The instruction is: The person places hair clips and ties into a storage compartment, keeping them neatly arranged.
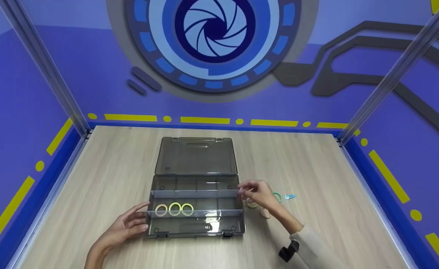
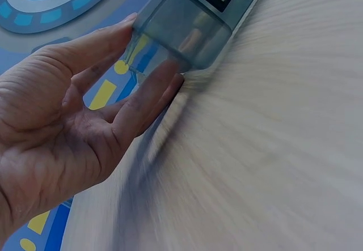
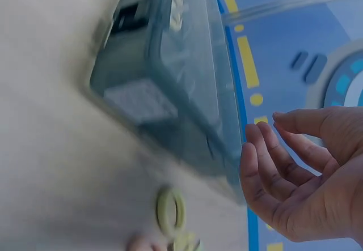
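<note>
A smoky clear plastic organizer box (image 1: 200,224) lies with its lid (image 1: 197,157) folded back. Two clear dividers split it into long rows. In the middle row are a peach ring (image 1: 161,210) and two yellow rings (image 1: 175,209). My left hand (image 1: 124,226) touches the box's left end, its fingers fairly straight against the wall in the left wrist view. At the opposite end, my right hand (image 1: 258,192) has its fingertips by the right wall. Its fingers (image 3: 261,166) are loosely bent, and nothing shows between them in the right wrist view.
On the table right of the box lie a green ring (image 1: 278,197), a pale ring (image 1: 252,204), a beige piece (image 1: 265,213) partly hidden by the right arm, and a blue hair clip (image 1: 290,196). Blue printed panels (image 1: 212,108) wall in the wooden table (image 1: 111,168).
</note>
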Demonstrator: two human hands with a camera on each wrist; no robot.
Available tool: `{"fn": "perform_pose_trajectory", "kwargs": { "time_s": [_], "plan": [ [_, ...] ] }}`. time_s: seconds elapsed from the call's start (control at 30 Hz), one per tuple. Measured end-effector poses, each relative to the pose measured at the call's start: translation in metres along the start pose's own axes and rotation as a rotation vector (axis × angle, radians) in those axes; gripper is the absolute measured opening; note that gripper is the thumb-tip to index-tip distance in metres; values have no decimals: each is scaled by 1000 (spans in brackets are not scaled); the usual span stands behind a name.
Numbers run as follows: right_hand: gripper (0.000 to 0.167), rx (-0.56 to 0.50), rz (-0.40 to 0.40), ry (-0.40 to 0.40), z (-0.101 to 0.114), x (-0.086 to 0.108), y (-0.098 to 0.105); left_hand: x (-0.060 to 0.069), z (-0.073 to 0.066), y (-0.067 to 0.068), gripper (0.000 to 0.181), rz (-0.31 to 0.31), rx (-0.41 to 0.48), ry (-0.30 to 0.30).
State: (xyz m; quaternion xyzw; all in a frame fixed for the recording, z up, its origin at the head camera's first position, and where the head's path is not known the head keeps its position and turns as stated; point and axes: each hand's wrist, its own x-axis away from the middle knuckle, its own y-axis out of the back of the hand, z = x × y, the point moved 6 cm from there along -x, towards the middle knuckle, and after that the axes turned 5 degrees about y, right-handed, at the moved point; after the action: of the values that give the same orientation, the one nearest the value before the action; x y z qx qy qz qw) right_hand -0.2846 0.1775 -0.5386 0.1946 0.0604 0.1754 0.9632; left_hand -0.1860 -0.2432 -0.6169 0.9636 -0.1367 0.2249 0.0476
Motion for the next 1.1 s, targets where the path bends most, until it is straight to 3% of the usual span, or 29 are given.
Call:
{"fn": "perform_pose_trajectory", "kwargs": {
  "time_s": [0.23,0.5,0.87,1.1],
  "plan": [
    [23,75,-65,-37,-20,8,39,1,-1,1,79,30,-17,-14],
    [21,145,-184,-155,-57,18,73,0,0,2,79,37,-17,-32],
    [19,206,-248,-237,-83,27,99,1,2,0,80,2,-27,-4],
    [19,209,-257,-238,-90,31,110,1,2,1,80,12,-12,-14]
  ]
}}
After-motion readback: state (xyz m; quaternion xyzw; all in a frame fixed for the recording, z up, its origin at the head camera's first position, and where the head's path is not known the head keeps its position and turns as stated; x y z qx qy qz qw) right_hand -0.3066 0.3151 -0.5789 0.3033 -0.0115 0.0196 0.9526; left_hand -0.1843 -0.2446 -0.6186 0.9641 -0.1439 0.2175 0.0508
